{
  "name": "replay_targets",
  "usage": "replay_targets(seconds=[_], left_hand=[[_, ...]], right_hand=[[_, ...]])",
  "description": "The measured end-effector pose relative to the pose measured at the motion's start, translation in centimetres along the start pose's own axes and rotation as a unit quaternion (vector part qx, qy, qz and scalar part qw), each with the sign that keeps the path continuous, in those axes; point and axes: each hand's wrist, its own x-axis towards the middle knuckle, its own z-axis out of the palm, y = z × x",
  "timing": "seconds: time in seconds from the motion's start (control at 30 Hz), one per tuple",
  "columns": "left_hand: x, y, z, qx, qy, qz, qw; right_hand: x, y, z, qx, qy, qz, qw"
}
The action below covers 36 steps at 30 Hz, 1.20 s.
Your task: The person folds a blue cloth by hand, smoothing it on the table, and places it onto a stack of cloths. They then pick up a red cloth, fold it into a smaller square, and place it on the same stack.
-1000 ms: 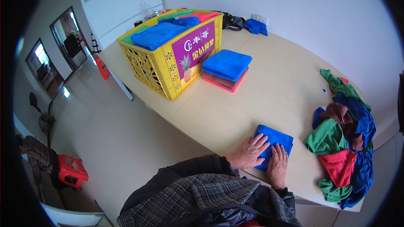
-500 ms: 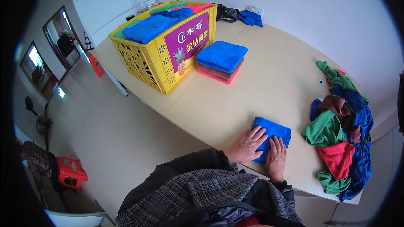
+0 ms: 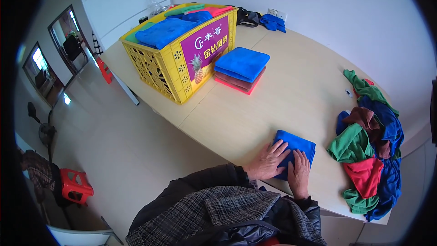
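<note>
Blue folded cloth (image 3: pixel 301 143) flat on tabletop (image 3: pixel 291 95), four o'clock in view, left hand (image 3: pixel 267 160) and right hand (image 3: pixel 299 175) resting on it, fingers (image 3: pixel 278 149) slightly apart, folded stack (image 3: pixel 242 64) at its eleven, loose heap (image 3: pixel 362 146) at three.

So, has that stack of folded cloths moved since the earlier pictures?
No; the stack sits in the same spot beside the yellow crate.

A pale wood-toned worktop (image 3: pixel 291 91) runs along a plain whitish wall (image 3: pixel 332 27) with a socket plate (image 3: pixel 272 12), and a white panel (image 3: pixel 127 4) stands beyond its far end. The smooth greyish floor (image 3: pixel 123 141) catches bright patches of light; a red plastic stool (image 3: pixel 76 186) stands at lower left. Through dark-framed openings (image 3: pixel 61 35) farther off show a black chair (image 3: pixel 71 47) and a glaring window (image 3: pixel 39 58).
</note>
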Motion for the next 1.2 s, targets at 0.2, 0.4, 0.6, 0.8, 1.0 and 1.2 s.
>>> replay_targets(seconds=[0.2, 0.4, 0.6, 0.8, 1.0, 1.2], left_hand=[[0.1, -0.2, 0.3, 0.008, -0.013, -0.003, 1.0], [0.2, -0.2, -0.4, -0.001, -0.012, 0.004, 1.0], [0.2, -0.2, -0.4, 0.005, 0.001, 0.016, 1.0], [0.1, -0.2, 0.0, 0.006, -0.003, 0.012, 1.0], [-0.3, 0.4, -0.7, -0.019, -0.013, 0.0, 1.0], [2.2, -2.0, -1.2, -0.062, 0.036, 0.035, 0.997]], right_hand=[[0.7, -0.8, 2.1, -0.091, 0.005, -0.001, 0.996], [0.3, -0.2, 1.4, -0.118, -0.003, 0.02, 0.993], [-0.4, 1.5, 1.1, -0.119, 0.011, 0.055, 0.991], [-1.8, 3.1, 0.4, -0.099, 0.039, 0.08, 0.991], [-4.5, 4.1, -1.1, -0.108, 0.14, 0.083, 0.981], [-7.2, -1.0, -4.7, 0.096, 0.109, 0.153, 0.977]])
